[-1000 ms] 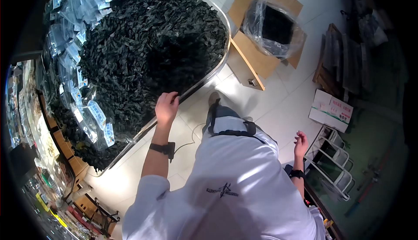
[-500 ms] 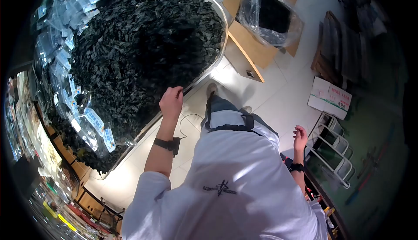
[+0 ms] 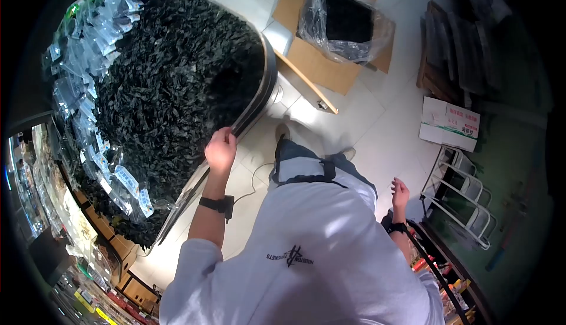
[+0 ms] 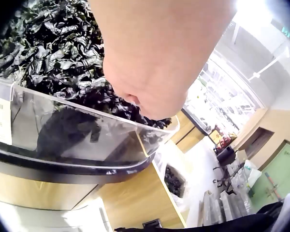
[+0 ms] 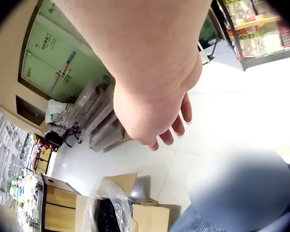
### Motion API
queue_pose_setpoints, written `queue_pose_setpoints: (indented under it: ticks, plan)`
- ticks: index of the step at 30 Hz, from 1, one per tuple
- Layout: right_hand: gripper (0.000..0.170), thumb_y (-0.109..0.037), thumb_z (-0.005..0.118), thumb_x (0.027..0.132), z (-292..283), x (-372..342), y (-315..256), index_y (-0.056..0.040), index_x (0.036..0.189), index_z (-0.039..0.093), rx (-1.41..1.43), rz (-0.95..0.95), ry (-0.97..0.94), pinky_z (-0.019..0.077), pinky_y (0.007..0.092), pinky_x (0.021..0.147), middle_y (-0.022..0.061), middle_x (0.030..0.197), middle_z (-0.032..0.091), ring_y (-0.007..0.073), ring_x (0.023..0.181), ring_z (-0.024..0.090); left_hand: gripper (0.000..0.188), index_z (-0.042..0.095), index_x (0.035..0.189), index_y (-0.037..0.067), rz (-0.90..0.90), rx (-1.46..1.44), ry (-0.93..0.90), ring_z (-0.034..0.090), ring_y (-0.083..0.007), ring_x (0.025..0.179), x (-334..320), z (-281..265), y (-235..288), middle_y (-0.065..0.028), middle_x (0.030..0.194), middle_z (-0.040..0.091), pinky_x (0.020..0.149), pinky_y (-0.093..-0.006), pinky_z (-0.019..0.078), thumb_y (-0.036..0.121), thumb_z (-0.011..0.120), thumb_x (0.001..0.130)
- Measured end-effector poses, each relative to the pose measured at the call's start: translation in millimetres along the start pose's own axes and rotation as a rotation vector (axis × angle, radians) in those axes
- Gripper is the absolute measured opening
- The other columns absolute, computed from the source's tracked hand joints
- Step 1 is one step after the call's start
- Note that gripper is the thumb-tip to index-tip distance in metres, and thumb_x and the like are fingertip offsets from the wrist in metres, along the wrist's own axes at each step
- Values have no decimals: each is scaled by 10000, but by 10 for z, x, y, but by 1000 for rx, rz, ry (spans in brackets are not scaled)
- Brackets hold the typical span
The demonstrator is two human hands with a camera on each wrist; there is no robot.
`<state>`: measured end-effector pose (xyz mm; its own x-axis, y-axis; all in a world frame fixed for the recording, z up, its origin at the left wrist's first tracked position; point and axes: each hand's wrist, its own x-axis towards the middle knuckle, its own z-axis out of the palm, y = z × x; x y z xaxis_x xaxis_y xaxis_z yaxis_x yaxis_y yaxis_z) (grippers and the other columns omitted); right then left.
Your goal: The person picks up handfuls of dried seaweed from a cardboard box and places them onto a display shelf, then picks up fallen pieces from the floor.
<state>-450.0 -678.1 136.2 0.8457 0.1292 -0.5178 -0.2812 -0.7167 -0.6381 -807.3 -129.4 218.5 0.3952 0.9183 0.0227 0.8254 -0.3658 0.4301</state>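
Note:
My left hand [image 3: 220,150] is at the near edge of a large bin heaped with dark dried seaweed [image 3: 171,66], its fingers loosely bent and no object visible in it. In the left wrist view that hand overlaps the clear rim [image 4: 87,107] of the bin, and its fingertips are hidden behind the palm. Out to the right, my right hand [image 3: 400,193] hangs beside my body with relaxed fingers and holds nothing. The right wrist view shows its fingers [image 5: 179,126] hanging loosely above the tiled floor.
Clear labelled packets [image 3: 88,89] line the bin's left side. Beyond it stands an open carton [image 3: 327,68] with a plastic liner and dark contents. On the right are a white printed box [image 3: 450,123], a metal step ladder [image 3: 463,189] and leaning flat panels [image 3: 454,48].
The bin and carton have shifted left in the head view as the viewpoint moves. My left hand stays near the bin's edge, and the right hand still hangs at my side.

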Motion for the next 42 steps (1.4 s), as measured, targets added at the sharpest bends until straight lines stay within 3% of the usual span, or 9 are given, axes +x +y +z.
queue_pose_setpoints:
  ticks: [5,14,16,20,24,32,38,41,42]
  plan:
    - [197,-186,725,884,-419,379,827,-35,1002,771,-91,-151,141,536,298,767,56,877,741,136,799,654,176,695,1020,146,-52,102,3,688,-339,826,-95,263,332,-104,899,708,728,-455,554,212,609,881]
    - [124,-134,785,828,-1735,1015,1892,-35,849,714,36,144,184,503,303,677,47,743,683,135,670,594,247,713,1038,161,-30,9,-434,694,-372,855,-836,1150,2043,-175,840,717,808,-470,552,275,635,833]
    - [167,-238,722,899,-1989,1217,1893,-76,939,719,149,471,105,482,320,642,30,815,689,144,689,597,273,717,1050,160,-68,-34,-564,692,-370,887,-935,1191,2462,-165,877,727,832,-460,550,288,639,822]
    - [296,-374,575,974,-2256,1714,1880,-116,1015,715,235,535,-35,468,337,631,13,908,692,163,752,617,308,720,1065,154,-63,-17,-660,693,-359,913,-985,1429,2872,-155,905,735,857,-445,547,316,641,816]
    - [461,-469,395,1003,-2218,2319,1659,-152,1192,671,239,464,-150,478,393,828,26,1089,681,196,941,632,379,718,1110,140,-38,0,-764,687,-349,987,-829,1716,3005,-180,972,733,905,-430,534,365,648,814]
    - [521,-460,467,989,-2527,2868,490,-125,1365,600,222,263,-223,423,434,1018,104,1300,656,258,1181,614,430,697,1183,112,13,127,-979,639,-348,1140,1,2747,3812,-181,1155,704,997,-427,490,384,674,851]
    - [536,-489,449,1004,-2924,3039,498,-133,1388,561,315,510,-99,501,412,904,71,1180,676,225,1059,644,456,691,1166,77,91,23,-1026,662,-356,1086,799,3542,4528,-194,1098,717,965,-427,509,408,674,853]
    - [598,-523,427,1009,-2988,3183,510,-107,1433,499,284,616,-180,491,419,955,120,1293,631,265,1163,617,407,708,1104,65,-57,-175,-1056,717,-320,881,1074,3631,4757,-140,934,748,841,-399,550,384,678,852]
    - [579,-525,451,1002,-2973,3276,469,-105,1392,529,292,678,-212,499,367,865,93,1230,651,219,1035,638,407,708,1104,65,-71,-177,-1062,717,-320,881,1129,3613,4800,-140,934,748,841,-399,550,384,678,852]
